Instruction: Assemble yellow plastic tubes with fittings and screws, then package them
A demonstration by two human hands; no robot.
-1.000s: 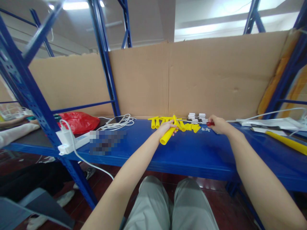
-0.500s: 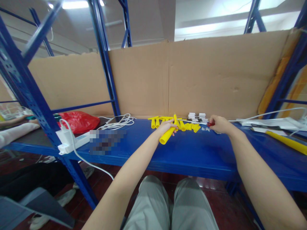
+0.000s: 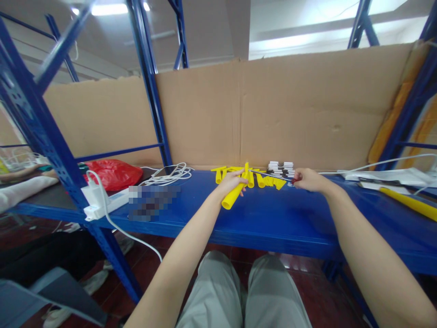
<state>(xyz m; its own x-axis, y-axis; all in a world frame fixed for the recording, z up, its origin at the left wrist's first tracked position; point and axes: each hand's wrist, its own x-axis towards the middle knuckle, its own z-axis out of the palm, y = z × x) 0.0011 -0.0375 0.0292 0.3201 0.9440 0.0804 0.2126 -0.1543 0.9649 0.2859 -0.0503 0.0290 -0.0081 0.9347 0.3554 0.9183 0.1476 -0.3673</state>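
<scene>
My left hand (image 3: 231, 181) is closed around a yellow tube (image 3: 232, 197), tilted, with its hollow end toward me and a narrower part sticking up past the fingers. My right hand (image 3: 310, 179) grips the red handle of a screwdriver (image 3: 273, 176). Its long metal shaft points left, and the tip is at or close to the top part of the yellow tube; contact cannot be made out. Behind the left hand lie several similar yellow pieces (image 3: 261, 181) and a row of small flat yellow parts (image 3: 273, 182). A stack of white and black parts (image 3: 281, 168) sits beyond the shaft.
A blue shelf top (image 3: 273, 214) carries everything, backed by a cardboard wall (image 3: 290, 105). White cables (image 3: 179, 173), a power strip (image 3: 112, 200) and a red bag (image 3: 114, 174) lie left. Another person's arm (image 3: 27, 187) shows far left. A long yellow piece (image 3: 409, 202) lies right.
My right hand has moved slightly left, bringing the screwdriver's shaft up to the yellow tube. My left hand has shifted a little left and toward me with the tube.
</scene>
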